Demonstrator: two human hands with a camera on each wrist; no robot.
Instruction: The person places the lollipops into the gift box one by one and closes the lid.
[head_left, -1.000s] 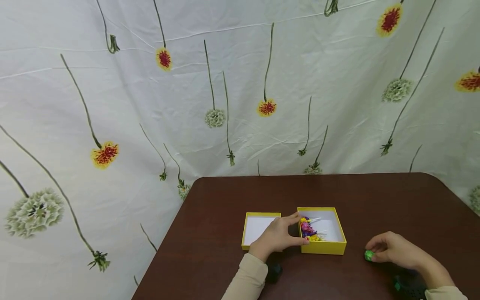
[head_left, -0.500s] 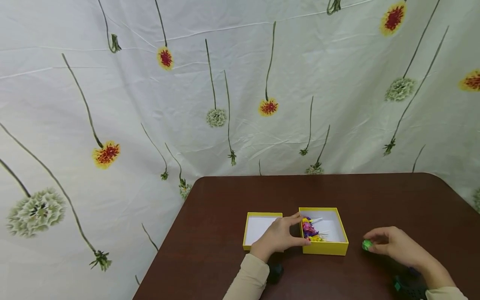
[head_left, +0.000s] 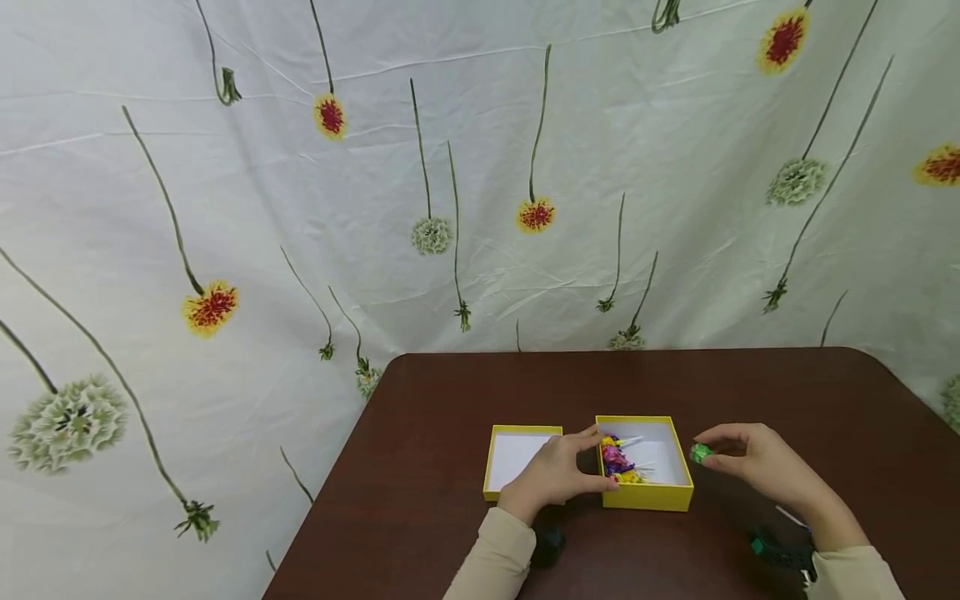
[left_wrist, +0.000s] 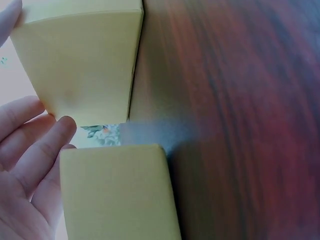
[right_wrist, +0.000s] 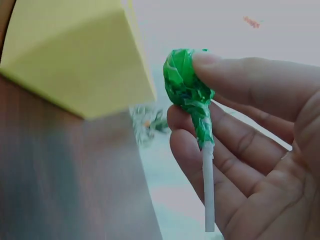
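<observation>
My right hand [head_left: 765,462] pinches a lollipop in green wrapping [right_wrist: 187,80] by its head, the white stick [right_wrist: 209,195] pointing down in the right wrist view. It is raised just off the right side of an open yellow box [head_left: 648,497]. Several wrapped lollipops [head_left: 617,458], pink, purple and yellow, lie along that box's left inside, sticks to the right. My left hand [head_left: 551,475] grips the box at its left side, thumb at the front corner and fingers at the back one; in the left wrist view fingertips [left_wrist: 67,125] touch the yellow wall.
A shallow yellow-edged lid [head_left: 517,458] with a white inside lies left of the box, partly behind my left hand. A white stick [head_left: 791,517] shows beside my right wrist. The brown table [head_left: 420,450] ends at a flower-print cloth [head_left: 360,183].
My right hand has lifted the green lollipop and carried it left and away from me, up to the box's right edge. My left hand stays on the box.
</observation>
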